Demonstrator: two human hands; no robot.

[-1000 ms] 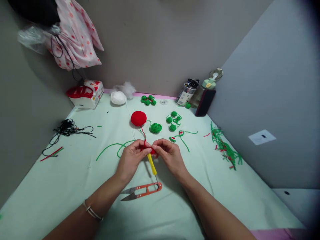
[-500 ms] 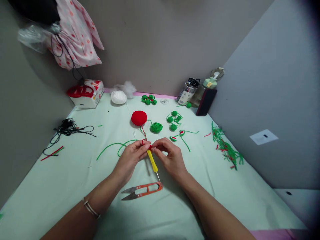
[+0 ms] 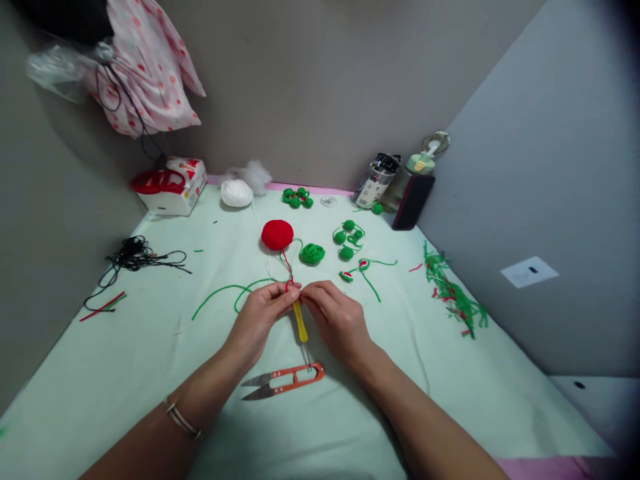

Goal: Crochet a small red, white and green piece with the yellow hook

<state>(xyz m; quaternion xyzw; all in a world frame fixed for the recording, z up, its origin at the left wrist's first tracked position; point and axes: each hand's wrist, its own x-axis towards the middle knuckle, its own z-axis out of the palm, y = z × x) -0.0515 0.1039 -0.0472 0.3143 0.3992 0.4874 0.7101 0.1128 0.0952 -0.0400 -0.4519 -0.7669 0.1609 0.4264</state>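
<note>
My left hand [image 3: 260, 313] pinches a strand of red yarn [image 3: 289, 285], which makes a small loop above the thumb. My right hand [image 3: 337, 317] is closed, its fingertips meeting the left ones at the small red yarn work, mostly hidden. From between the fingertips a crochet hook with a yellow handle [image 3: 300, 323] points down toward me. Its thin metal end reaches over the orange thread snips [image 3: 300, 380] on the cloth. The red strand runs up to a red yarn ball [image 3: 277, 235]. A green yarn ball [image 3: 313, 253] lies right of it.
Small green crocheted pieces [image 3: 349, 237] lie beyond my right hand. Green and red yarn scraps [image 3: 457, 293] are at the right, black cord [image 3: 137, 257] at the left. Along the back stand a box [image 3: 175, 190], white yarn [image 3: 237, 193], a pen cup [image 3: 373, 183] and a phone [image 3: 414, 202].
The crochet hook has swung leftward and points more straight down. My right fingers have curled in closer to the left fingertips, covering more of the red yarn work. My left hand stays nearly still.
</note>
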